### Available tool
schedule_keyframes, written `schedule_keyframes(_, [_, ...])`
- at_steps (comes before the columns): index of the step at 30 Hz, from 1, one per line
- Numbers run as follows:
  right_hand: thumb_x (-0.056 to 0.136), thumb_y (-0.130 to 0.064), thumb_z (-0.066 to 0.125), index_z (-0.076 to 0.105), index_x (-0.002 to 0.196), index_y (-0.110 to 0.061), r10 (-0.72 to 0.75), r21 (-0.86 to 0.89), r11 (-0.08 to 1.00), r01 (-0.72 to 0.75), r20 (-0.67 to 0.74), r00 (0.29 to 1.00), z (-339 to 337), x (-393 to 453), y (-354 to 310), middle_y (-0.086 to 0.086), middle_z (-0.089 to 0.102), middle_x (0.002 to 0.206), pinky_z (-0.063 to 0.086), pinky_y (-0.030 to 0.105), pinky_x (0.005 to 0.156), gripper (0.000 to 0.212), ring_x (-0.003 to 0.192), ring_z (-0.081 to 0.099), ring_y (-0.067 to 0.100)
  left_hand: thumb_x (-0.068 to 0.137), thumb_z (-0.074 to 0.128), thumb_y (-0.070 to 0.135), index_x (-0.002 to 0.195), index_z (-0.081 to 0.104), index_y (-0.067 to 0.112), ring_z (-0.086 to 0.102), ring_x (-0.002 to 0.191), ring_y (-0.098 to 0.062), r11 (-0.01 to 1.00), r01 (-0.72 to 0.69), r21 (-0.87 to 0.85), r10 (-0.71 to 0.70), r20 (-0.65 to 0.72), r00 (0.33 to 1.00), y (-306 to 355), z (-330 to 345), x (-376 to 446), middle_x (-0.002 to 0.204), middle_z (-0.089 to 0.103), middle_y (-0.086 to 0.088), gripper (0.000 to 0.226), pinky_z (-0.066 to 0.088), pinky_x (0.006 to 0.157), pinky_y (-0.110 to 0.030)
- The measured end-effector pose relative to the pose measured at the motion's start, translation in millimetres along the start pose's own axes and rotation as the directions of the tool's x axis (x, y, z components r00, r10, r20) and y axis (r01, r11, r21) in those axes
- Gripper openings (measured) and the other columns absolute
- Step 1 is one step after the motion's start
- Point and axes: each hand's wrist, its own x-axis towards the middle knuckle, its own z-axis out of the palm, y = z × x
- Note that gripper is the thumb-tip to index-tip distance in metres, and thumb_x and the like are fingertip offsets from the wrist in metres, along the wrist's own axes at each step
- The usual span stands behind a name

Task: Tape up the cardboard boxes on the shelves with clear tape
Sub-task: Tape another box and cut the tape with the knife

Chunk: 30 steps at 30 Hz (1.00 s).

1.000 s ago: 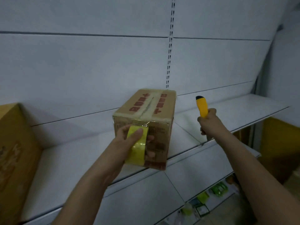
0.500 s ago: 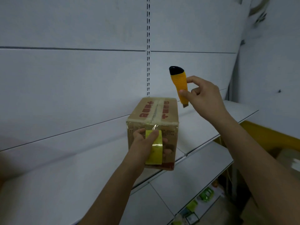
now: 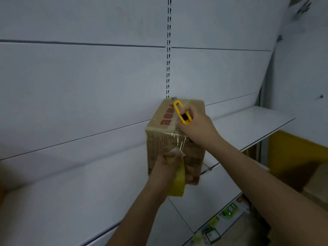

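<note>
A small cardboard box (image 3: 159,144) with red print on its top stands on the white shelf (image 3: 71,192), near the shelf's front edge. My left hand (image 3: 166,164) grips a roll of tape (image 3: 177,183) with a yellow core against the box's front face. A strip of clear tape (image 3: 181,142) runs from the roll up to the box's top front edge. My right hand (image 3: 197,127) holds a yellow utility knife (image 3: 182,111) over the top of the box, its thumb pressing at the top edge where the tape ends.
A second white shelf section (image 3: 248,125) continues to the right at the same height. Below it is a yellow panel (image 3: 292,153). Small green and yellow packaged goods (image 3: 229,212) lie on a lower shelf at the bottom right. A slotted upright (image 3: 168,50) runs up the back wall.
My right hand has come down from the air with the knife onto the box's top. My left hand has pulled the roll lower down the front face, stretching out tape.
</note>
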Motion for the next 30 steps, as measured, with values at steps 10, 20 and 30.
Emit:
schedule_keyframes(10, [0.094,-0.032,0.054,0.042,0.146,-0.029,-0.617,-0.646,0.531,0.549,0.15,0.773,-33,-38,-2,0.004,0.066,0.095,0.052,0.038,0.045,0.054,0.06,0.062,0.026,0.098,0.062,0.021,0.126,0.053,0.0,0.064,0.054,-0.023,0.997,-0.004,-0.083,0.013,0.11,0.994,16,0,7,0.079,0.072,-0.015,0.036,0.054,0.053,-0.03])
schedule_keyframes(20, [0.067,-0.005,0.086,0.041,0.145,-0.024,-0.4,-0.74,0.495,0.456,0.272,0.876,-92,-107,81,0.002,0.061,0.076,0.021,0.016,0.031,0.091,0.042,0.04,0.012,0.096,0.064,0.02,0.098,0.054,0.004,0.061,0.051,-0.024,0.994,-0.055,-0.091,0.068,0.14,0.988,15,-9,12,0.075,0.069,-0.019,0.019,0.052,0.054,-0.031])
schedule_keyframes(30, [0.065,-0.003,0.077,0.04,0.149,-0.031,-0.319,-0.789,0.453,0.415,0.292,0.902,-39,-72,55,0.004,0.062,0.088,0.013,0.017,0.038,0.096,0.049,0.027,0.011,0.1,0.058,0.017,0.109,0.054,0.002,0.062,0.053,-0.025,0.996,-0.03,-0.079,0.041,0.151,0.988,15,-12,15,0.074,0.068,-0.019,0.018,0.053,0.053,-0.03])
